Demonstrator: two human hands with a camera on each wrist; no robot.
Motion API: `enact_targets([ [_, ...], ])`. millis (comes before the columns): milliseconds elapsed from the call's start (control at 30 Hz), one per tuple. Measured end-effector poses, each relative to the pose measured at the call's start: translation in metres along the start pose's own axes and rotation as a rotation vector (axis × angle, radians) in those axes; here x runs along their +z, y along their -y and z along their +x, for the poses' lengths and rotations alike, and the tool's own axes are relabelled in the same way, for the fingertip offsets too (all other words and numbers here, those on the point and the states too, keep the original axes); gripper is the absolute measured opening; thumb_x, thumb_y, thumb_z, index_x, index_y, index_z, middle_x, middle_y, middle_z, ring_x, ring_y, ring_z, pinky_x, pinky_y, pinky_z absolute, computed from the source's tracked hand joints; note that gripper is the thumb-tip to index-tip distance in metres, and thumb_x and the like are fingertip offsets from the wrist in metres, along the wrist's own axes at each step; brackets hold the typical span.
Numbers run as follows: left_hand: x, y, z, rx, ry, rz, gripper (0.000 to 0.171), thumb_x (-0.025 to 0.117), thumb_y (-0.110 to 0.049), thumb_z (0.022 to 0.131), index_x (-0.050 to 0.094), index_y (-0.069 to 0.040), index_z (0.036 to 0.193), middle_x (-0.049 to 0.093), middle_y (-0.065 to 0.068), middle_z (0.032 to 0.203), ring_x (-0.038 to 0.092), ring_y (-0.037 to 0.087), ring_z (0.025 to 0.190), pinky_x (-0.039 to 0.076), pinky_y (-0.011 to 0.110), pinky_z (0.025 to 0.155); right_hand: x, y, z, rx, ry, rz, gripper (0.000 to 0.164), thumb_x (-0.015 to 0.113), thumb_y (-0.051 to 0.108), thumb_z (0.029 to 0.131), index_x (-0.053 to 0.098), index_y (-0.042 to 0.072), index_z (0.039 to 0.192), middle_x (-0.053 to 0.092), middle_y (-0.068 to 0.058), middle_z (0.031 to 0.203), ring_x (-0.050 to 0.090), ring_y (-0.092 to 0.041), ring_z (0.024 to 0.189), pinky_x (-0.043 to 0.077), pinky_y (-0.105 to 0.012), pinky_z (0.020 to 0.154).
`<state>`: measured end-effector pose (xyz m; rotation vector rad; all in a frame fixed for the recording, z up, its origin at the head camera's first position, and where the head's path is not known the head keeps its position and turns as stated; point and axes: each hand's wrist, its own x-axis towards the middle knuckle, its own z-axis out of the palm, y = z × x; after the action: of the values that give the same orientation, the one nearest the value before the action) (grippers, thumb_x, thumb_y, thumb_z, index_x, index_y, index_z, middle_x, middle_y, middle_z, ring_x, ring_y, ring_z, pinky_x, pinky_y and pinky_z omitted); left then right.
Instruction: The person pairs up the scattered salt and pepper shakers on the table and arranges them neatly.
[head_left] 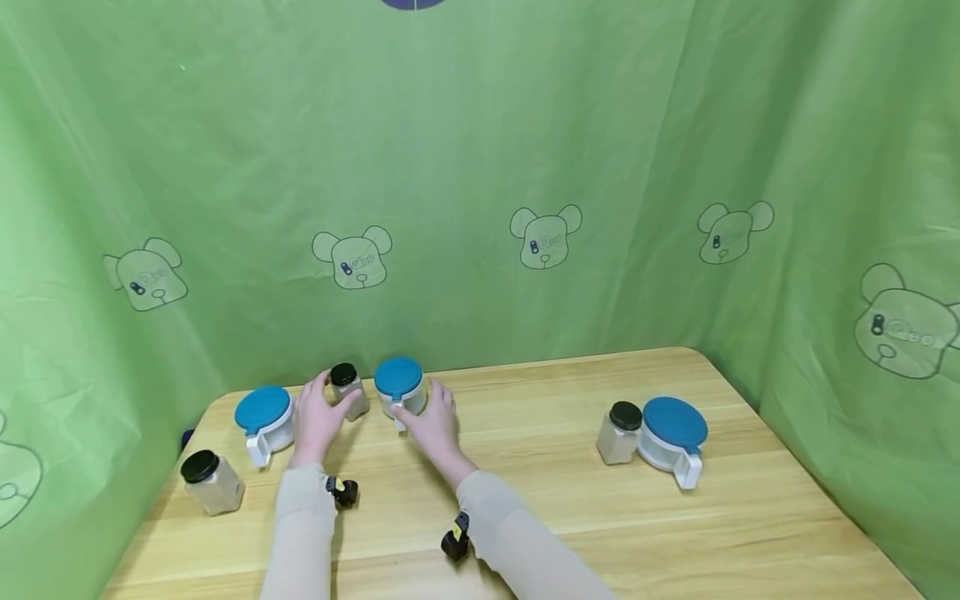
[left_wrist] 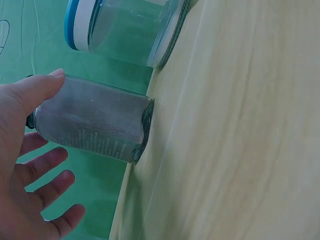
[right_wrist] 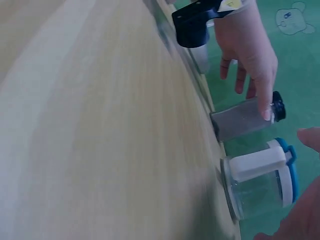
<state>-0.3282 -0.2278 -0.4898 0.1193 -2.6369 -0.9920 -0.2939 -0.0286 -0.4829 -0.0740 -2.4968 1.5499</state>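
My left hand is around a clear square jar with a black lid, which stands near the table's back edge. In the left wrist view, the thumb lies against the jar close to its lid, while the other fingers are spread apart from it. Just right of this jar stands a round clear pot with a blue lid and a white handle. My right hand reaches around that pot, thumb near the handle. The right wrist view shows the pot upright on the table, with the fingers loosely around its lid end.
Left of my left hand are another blue-lidded pot and a black-lidded square jar. A similar jar and pot stand together on the right. A green curtain hangs behind the wooden table.
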Motion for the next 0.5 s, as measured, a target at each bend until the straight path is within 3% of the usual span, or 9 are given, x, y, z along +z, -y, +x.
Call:
enact_targets([
  [500, -0.001, 0.002, 0.008, -0.023, 0.036, 0.002, 0.078, 0.068, -0.050, 0.087, 0.044, -0.002, 0.143, 0.044, 0.025, 0.146, 0.038, 0.044, 0.135, 0.026, 0.056, 0.115, 0.026, 0.004, 0.019, -0.004, -0.062, -0.059, 0.099, 0.081, 0.043, 0.077, 0.027, 0.005, 0.151, 0.038, -0.021, 0.149, 0.039, -0.038, 0.137, 0.037, -0.056, 0.109],
])
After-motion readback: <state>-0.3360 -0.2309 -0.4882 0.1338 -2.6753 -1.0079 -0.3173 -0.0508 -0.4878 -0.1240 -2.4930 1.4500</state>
